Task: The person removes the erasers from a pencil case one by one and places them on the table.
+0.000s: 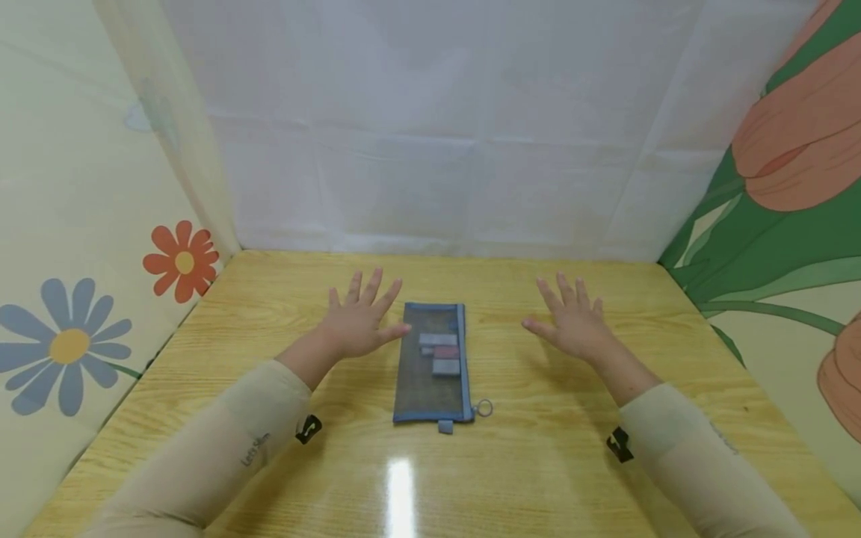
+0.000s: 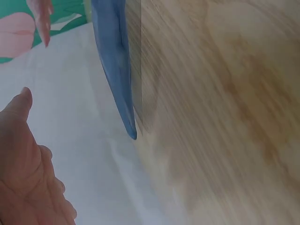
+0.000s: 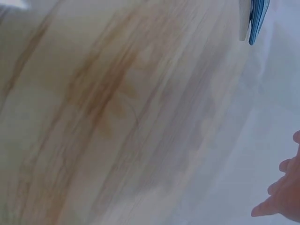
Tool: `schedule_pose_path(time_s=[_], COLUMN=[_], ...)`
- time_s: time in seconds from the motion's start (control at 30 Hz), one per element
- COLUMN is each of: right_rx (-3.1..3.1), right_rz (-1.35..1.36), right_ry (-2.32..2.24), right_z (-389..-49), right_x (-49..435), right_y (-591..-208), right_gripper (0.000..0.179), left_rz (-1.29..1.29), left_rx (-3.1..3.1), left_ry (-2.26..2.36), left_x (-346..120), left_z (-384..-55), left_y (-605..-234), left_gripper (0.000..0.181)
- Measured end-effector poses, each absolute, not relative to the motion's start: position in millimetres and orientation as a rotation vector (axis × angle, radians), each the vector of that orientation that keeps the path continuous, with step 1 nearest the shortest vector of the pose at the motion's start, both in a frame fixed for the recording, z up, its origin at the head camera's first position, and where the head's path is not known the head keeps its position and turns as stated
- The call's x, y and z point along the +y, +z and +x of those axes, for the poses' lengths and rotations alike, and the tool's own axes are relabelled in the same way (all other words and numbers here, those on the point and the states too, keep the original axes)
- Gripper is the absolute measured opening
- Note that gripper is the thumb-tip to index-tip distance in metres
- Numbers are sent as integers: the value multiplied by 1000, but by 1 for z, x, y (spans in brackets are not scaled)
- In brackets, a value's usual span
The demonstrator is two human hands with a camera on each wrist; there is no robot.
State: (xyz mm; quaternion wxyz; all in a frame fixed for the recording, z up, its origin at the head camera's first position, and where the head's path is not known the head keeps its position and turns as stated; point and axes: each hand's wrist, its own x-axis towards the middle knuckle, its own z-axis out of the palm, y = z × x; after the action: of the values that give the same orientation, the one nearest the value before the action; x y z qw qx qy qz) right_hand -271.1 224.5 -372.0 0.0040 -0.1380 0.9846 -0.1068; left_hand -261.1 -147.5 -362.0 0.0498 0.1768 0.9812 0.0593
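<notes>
A plain white sheet (image 1: pixel 471 127) hangs across the back, and in front of it a pale wooden table (image 1: pixel 538 478) stretches forward, its grain yellow-brown, with a bright streak of light near the front edge. On the left side a cream sheet (image 1: pixel 54 187) carries a blue flower and a red flower; on the right another sheet shows large pink tulips (image 1: pixel 807 127) with green leaves. Two cream sleeves (image 1: pixel 202 448) reach in from the bottom corners, each with small dark lettering. Between the forearms, near the middle of the table, a see-through pouch (image 1: pixel 420 396) with blue edging lies flat, its long sides running away from the person. The left hand (image 1: pixel 356 325) hovers just beside the pouch's left edge, fingers straight and spread apart; its thumb overlaps that edge in the head view, but the left wrist view shows a gap between them. The right hand (image 1: pixel 575 325) hangs over the table to the right of the pouch, well apart from it — fingers also straight and fanned. Inside the pouch sit a few small blocks (image 1: pixel 445 351), whitish and pink, blurred by the mesh. A black piece (image 1: pixel 309 429) shows below each wrist. Smallest are a blue tab (image 1: pixel 445 427) at the pouch's near edge and a thin ring (image 1: pixel 484 408) at its near right corner.
</notes>
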Motion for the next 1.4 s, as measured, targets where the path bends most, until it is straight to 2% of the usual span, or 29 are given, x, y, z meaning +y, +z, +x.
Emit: schedule_pose_path(time_s=[0.57, 0.83, 1.13, 1.4], right_rx=[3085, 3085, 3056, 3056], right_rz=[-466, -486, -520, -537], right_ry=[-341, -389, -390, -418], right_z=[-269, -268, -264, -263], right_x=[216, 212, 203, 201], right_y=[-375, -377, -380, -382], right_gripper=[87, 88, 86, 86], left_rz=[788, 820, 889, 874], left_rx=[2880, 2871, 2830, 2782], left_ry=[105, 107, 10, -72], left_x=[-108, -94, -77, -69], left_z=[-243, -241, -240, -238], left_y=[-375, -379, -389, -396], left_gripper=[84, 83, 88, 99])
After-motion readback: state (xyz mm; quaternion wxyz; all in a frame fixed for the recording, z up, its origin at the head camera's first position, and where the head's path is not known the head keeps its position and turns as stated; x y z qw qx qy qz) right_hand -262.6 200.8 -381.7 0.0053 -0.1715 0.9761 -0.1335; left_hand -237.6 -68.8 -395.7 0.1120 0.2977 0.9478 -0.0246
